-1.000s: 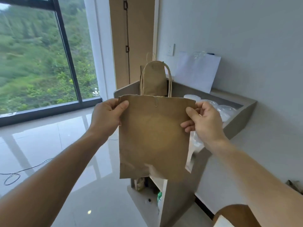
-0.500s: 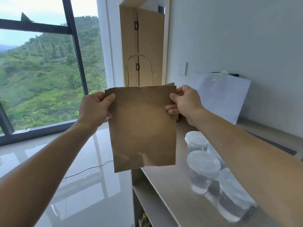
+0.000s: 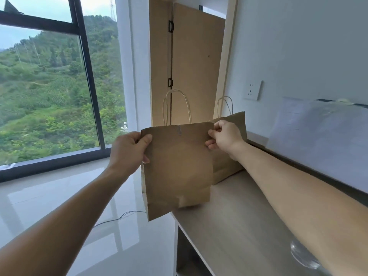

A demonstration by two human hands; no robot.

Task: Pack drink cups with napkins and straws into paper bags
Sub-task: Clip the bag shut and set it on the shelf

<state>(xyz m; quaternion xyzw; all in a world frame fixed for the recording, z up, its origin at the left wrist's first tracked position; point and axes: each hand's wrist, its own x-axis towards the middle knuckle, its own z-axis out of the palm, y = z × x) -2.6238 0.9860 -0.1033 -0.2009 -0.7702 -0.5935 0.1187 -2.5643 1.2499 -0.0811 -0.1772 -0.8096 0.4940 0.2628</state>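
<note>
Wooden counter [image 3: 239, 226] | left hand [image 3: 127, 150], right hand [image 3: 225, 136] pinch paper bag [image 3: 177, 166] top corners, arms outstretched | base perhaps touching counter

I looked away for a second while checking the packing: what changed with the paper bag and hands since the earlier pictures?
The paper bag was carried from open air to the end of the counter, just in front of the second bag; whether it rests there is unclear. Unchanged: the left hand and right hand grip its top corners, and the paper clip sits on its top edge.
</note>
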